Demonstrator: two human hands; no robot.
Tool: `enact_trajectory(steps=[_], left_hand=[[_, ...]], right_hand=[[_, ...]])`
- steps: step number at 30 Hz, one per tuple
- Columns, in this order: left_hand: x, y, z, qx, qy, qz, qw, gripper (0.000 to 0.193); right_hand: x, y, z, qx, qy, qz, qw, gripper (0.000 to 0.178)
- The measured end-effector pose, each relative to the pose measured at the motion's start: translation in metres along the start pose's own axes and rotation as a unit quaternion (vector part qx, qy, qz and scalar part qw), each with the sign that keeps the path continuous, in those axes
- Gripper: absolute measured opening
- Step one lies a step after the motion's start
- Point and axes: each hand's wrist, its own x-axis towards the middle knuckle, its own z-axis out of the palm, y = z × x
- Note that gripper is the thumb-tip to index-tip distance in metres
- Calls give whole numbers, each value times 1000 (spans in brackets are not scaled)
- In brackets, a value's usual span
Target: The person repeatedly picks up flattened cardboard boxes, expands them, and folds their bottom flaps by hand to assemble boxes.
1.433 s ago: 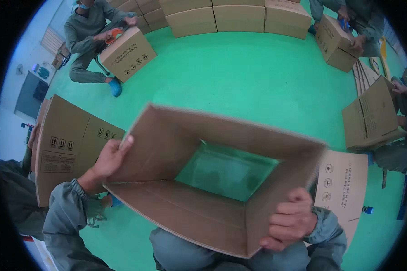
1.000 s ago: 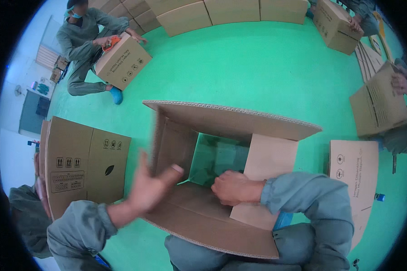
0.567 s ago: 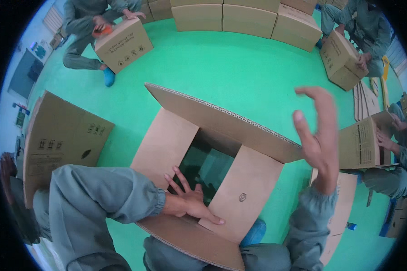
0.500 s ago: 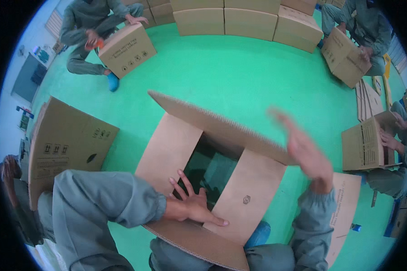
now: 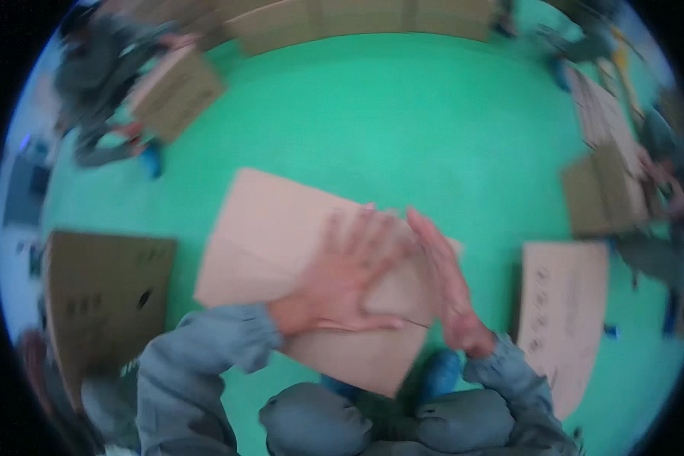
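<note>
Green floor [image 5: 342, 114] wall to wall, pale wall [image 5: 14, 266] far left, row of cardboard cartons [image 5: 361, 19] along far edge, folded-over carton [image 5: 258, 228] before own knees [image 5: 319, 422], printed cardboard [image 5: 106, 296] left, left hand [image 5: 349, 281] atop centre carton, fingers spread, right hand [image 5: 448, 289] edge-on at its right, fingers together.

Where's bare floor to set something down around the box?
Biggest patch: green floor between the centre box and the back boxes. Narrower: the strip between the right hand and the right carton. Crowded: the box top, under the left hand, and the near side, where shoes and knees sit close.
</note>
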Motion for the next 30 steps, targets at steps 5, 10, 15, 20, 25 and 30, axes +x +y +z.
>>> enact_trajectory(steps=[5,10,15,20,25,30], left_hand=[[-3,-96,-26,5,-8,48,999,108],[-25,-187,-83,143,116,26,983,88],[-39,-43,-63,207,123,263,934,61],[-36,-51,-7,265,50,181,946,48],[-20,-182,-25,407,44,0,912,67],[-25,-130,15,336,124,-49,932,64]], right_hand=[[-46,14,-36,-419,160,24,894,76],[-241,1,-150,-615,488,186,591,65],[-511,-90,-197,-499,668,526,165,86],[-578,-113,-195,-268,792,476,273,67],[-579,-97,-202,-209,864,364,278,73],[-558,-104,-213,-325,774,500,213,84]])
